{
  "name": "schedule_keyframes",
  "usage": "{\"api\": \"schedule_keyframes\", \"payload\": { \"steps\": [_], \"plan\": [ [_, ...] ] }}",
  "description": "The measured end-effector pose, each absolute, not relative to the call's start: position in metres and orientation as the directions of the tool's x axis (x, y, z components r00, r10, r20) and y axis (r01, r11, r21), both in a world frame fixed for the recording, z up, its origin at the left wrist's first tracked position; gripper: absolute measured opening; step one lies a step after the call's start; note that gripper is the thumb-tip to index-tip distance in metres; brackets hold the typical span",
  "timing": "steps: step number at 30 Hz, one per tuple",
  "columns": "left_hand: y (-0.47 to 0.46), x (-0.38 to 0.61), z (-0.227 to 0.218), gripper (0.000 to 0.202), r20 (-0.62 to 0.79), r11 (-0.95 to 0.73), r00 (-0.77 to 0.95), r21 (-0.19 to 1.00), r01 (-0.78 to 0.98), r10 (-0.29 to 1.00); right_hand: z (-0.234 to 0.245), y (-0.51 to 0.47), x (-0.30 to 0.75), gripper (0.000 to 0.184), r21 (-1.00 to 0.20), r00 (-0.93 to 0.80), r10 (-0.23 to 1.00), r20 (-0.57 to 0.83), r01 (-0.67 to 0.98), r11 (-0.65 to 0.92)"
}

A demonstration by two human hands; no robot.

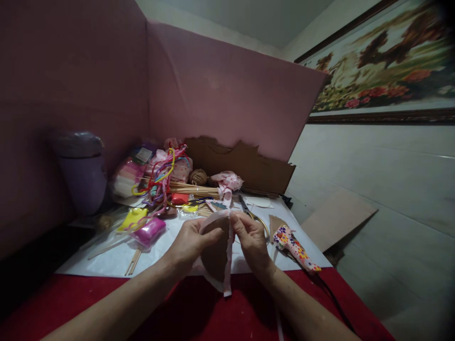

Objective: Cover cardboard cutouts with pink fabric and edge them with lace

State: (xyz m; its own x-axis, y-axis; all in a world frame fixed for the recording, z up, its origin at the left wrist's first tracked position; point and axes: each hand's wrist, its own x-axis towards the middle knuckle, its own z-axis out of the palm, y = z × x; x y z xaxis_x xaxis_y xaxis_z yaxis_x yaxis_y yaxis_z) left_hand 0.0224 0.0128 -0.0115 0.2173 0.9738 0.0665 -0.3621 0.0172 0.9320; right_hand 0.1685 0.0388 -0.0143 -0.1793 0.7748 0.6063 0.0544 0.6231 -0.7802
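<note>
A curved, wedge-like piece of brown cardboard [215, 258] with a pale pinkish strip along its edges hangs tilted between my hands, over the front of the white sheet. My left hand [190, 241] grips its left side, thumb across the brown face and fingers behind. At its upper right corner my right hand [250, 239] pinches the pale edging [228, 265] between thumb and fingers. Just beyond the right hand lie scissors [263, 223] with gold-coloured handles, partly hidden. To the right, a flower-patterned glue gun [296, 248] rests by a cardboard scrap.
White sheet [103, 258] covers the red table cloth [170, 308]. Behind are colourful pipe cleaners [163, 175], wooden sticks [195, 190], a twine ball [198, 177] and pink dotted fabric [229, 181]. Yellow [133, 219] and magenta packets [151, 230] lie left, near a purple container [81, 177].
</note>
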Motion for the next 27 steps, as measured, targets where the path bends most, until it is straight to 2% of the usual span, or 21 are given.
{"api": "schedule_keyframes", "payload": {
  "steps": [3, 8, 14, 20, 27],
  "plan": [
    [0.013, 0.022, -0.011, 0.027, 0.050, 0.023, 0.204, 0.939, -0.342, 0.978, -0.014, 0.040, 0.169, 0.031, -0.745, -0.182, 0.740, 0.647, 0.056, 0.665],
    [0.011, 0.022, -0.010, 0.027, 0.053, 0.025, 0.213, 0.938, -0.345, 0.976, -0.013, 0.037, 0.170, 0.026, -0.766, -0.182, 0.753, 0.632, 0.003, 0.643],
    [0.012, 0.021, -0.012, 0.025, 0.047, 0.039, 0.234, 0.935, -0.352, 0.971, -0.015, 0.038, 0.170, 0.028, -0.854, -0.212, 0.829, 0.517, -0.075, 0.514],
    [0.013, 0.020, -0.016, 0.027, 0.021, 0.110, 0.281, 0.891, -0.441, 0.959, -0.023, 0.045, 0.169, 0.034, -0.891, -0.231, 0.869, 0.438, -0.237, 0.387],
    [0.014, 0.021, -0.016, 0.025, -0.012, 0.152, 0.284, 0.867, -0.475, 0.959, -0.023, 0.045, 0.167, 0.032, -0.909, -0.247, 0.876, 0.415, -0.163, 0.385]
  ]
}}
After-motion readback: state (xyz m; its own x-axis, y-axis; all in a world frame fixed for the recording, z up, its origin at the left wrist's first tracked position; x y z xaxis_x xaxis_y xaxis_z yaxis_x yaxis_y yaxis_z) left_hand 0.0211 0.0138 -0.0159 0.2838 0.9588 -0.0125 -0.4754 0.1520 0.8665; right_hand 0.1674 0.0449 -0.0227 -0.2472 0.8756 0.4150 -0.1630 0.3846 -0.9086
